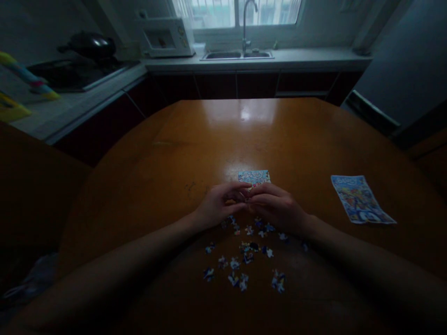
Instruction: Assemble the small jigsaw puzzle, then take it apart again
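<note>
My left hand [225,201] and my right hand [275,204] meet at the fingertips over the middle of the wooden table. Their fingers are bent and closed in a pinch around something small, mostly hidden and too dark to make out. Just beyond the fingers lies a pale blue, colourful rectangular picture [254,177], its near edge covered by my hands. Loose jigsaw pieces [234,264] are scattered on the near side, below both hands. A few, such as a blue jigsaw piece [269,227], lie close under my right hand.
A crumpled printed sheet or packet [361,200] lies on the table [167,158] to the right. Behind are a counter with a sink [223,55], a faucet [245,28] and a microwave [164,37]. A dark pan [91,45] sits on the stove at left.
</note>
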### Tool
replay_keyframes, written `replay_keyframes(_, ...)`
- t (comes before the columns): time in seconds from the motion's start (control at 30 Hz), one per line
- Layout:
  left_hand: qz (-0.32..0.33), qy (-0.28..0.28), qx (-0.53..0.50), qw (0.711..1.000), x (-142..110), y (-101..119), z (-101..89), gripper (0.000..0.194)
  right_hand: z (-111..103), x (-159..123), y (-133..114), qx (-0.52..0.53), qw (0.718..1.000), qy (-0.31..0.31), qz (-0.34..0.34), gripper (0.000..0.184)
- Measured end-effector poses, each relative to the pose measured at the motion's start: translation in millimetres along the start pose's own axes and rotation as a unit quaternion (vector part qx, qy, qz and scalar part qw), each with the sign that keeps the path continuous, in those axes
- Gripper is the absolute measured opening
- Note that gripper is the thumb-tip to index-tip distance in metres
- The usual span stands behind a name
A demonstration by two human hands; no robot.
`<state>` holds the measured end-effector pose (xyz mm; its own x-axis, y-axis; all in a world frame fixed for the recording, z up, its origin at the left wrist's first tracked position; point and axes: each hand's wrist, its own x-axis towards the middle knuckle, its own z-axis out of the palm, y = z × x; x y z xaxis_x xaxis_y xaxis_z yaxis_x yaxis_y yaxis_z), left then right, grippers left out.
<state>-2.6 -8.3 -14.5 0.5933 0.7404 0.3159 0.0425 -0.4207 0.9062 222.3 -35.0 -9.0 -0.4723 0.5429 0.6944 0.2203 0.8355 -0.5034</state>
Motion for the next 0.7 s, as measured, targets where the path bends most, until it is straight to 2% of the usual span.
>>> replay_keyframes(0.13,-0.006,0.001,-0.028,1.0,0.6,-0.1,-0.1,0.053,-2.4,1.7,-1.0,-0.009,1.0,-0.005,-0.009,0.007)
replay_keyframes(0.27,0.017,-0.002,-0.02,1.0,1.0,0.6,-1.3,0.048,-3.8,1.8,-1.5,-0.028,0.999,-0.013,-0.014,0.007)
replay_keyframes(0.5,0.103,0.02,0.1,0.989,4.8,10.3,-4.5,0.032,-4.1,0.2,0.1,-0.034,0.999,0.033,0.016,0.006)
replay_keyframes(0.7,0.124,0.055,0.16,0.978,4.7,12.8,-5.8,0.019,-4.7,0.4,0.4,-0.044,0.998,0.042,0.005,0.005)
